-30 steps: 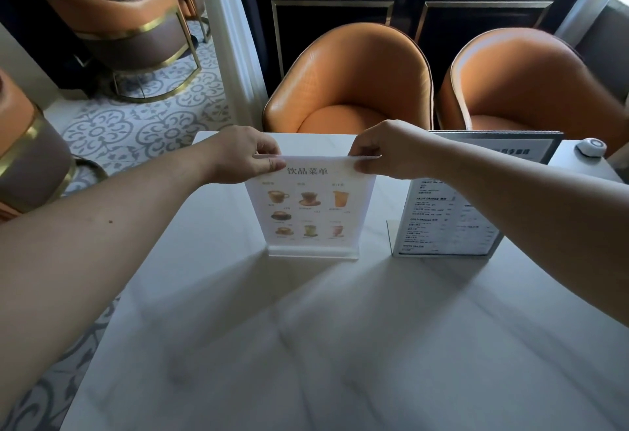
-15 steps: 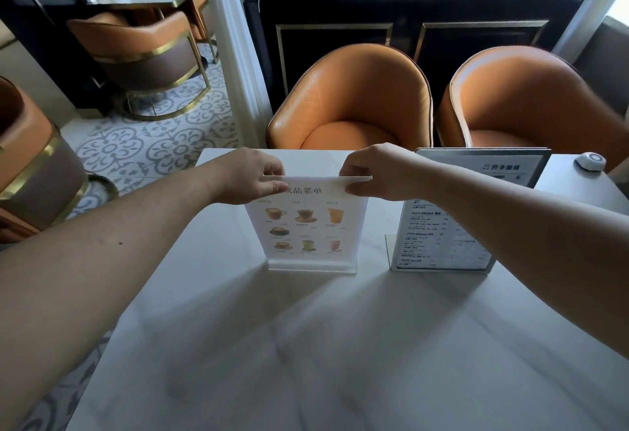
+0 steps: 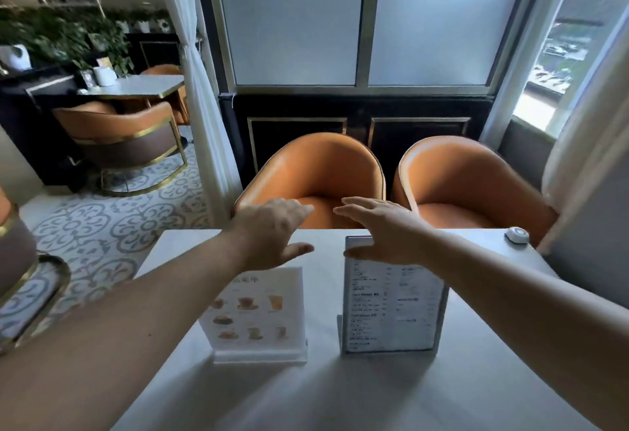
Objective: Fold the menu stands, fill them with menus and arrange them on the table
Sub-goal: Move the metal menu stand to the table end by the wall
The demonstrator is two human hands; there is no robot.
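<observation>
A clear acrylic menu stand with a drinks menu [image 3: 258, 315] stands upright on the white marble table [image 3: 340, 396]. Beside it on the right stands a dark-framed stand with a text menu [image 3: 391, 311]. My left hand [image 3: 272, 233] hovers above the drinks menu's top edge with fingers spread, holding nothing. My right hand [image 3: 381, 230] hovers over the top of the framed menu, fingers apart, thumb just in front of its top-left corner. Both forearms reach in from the lower corners and hide part of each menu.
Two orange armchairs [image 3: 316, 178] [image 3: 466, 185] stand behind the table's far edge. A small white round call button [image 3: 516, 235] sits at the far right corner. Another table and chair [image 3: 126, 138] stand at the back left, past a white curtain.
Both hands let go of the drinks menu's top edge and lifted up and away with fingers spread. The view tilted up.
</observation>
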